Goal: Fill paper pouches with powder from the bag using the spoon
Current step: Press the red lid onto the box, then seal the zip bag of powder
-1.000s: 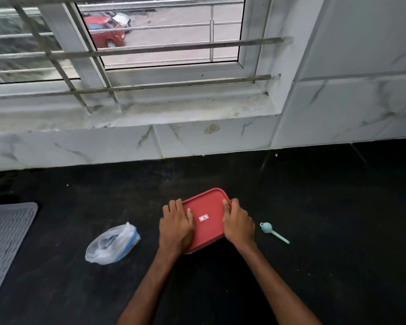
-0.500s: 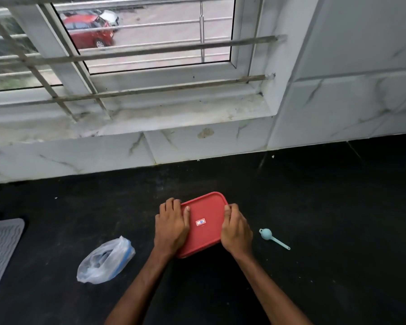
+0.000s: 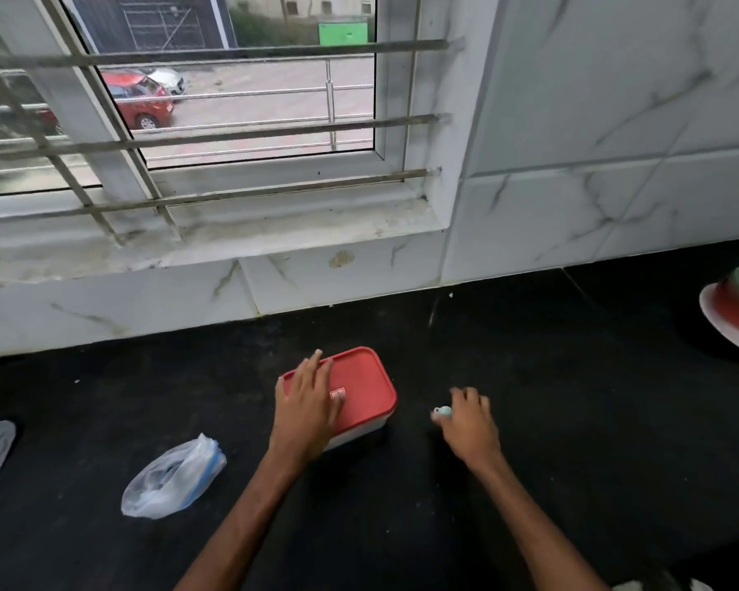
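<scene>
Set-up stage, I reckon, nothing scooped yet: the left hand (image 3: pixel 308 403) lies flat, fingers straight, on the red lid (image 3: pixel 370 388) of the box (image 3: pixel 361 432); the right hand (image 3: pixel 470 424) hovers palm-down over the spoon (image 3: pixel 443 412) at three o'clock of the box, fingers bent, though whether they pinch it I cannot tell. The bag (image 3: pixel 173 479) lies at eight o'clock, untouched; next comes a firm pinch and a lift, probably.

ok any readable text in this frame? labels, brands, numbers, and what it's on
Label on the red lid: red and white print, too blurred to read.
Plastic bag: no print visible.
Spoon: no marking visible.
Red car outside the window: no plate legible.
Nothing in the frame reads clearly.
</scene>
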Motion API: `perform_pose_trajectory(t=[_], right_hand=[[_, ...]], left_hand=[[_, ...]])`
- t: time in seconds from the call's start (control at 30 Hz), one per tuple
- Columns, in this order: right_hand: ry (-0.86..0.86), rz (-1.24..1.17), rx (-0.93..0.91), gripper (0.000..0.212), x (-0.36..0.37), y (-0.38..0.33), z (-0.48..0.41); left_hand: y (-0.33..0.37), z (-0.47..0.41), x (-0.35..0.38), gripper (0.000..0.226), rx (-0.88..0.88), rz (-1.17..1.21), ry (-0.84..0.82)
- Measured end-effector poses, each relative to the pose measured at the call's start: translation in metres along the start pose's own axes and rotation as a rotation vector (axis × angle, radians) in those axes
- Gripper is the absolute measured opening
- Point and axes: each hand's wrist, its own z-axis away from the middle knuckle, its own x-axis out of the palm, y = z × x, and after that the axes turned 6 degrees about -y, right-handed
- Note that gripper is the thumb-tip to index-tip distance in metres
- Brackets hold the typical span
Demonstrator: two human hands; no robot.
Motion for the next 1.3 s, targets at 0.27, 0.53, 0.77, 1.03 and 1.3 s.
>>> perform_pose_trajectory(t=[0.27,0.53,0.77,1.03,1.3], right_hand=[[0.178,-0.034,-0.04,0.018,-0.009,-0.017,0.005],[0.345,-0.241,-0.275,0.026,-0.042,-0.107,0.001],[0.218,0.146,-0.283,0.041,-0.008,-0.137,-0.013],[0.309,-0.118,-0.43,0.04,-0.01,-0.178,0.019],[-0.384,-0.161,-0.394,0.052,0.094,-0.287,0.07]], left_hand=[[-0.007,0.034,0.028,0.07,0.082,-0.091,-0.086],[-0.01,0.01,0.03,0.076,0.101,-0.043,-0.113],[-0.016,0.006,0.033,0.079,0.103,-0.094,-0.15],[-0.097,0.051,-0.02,0.045,-0.163,0.228,0.476],[-0.251,0.137,-0.018,0.042,-1.04,0.585,0.079]])
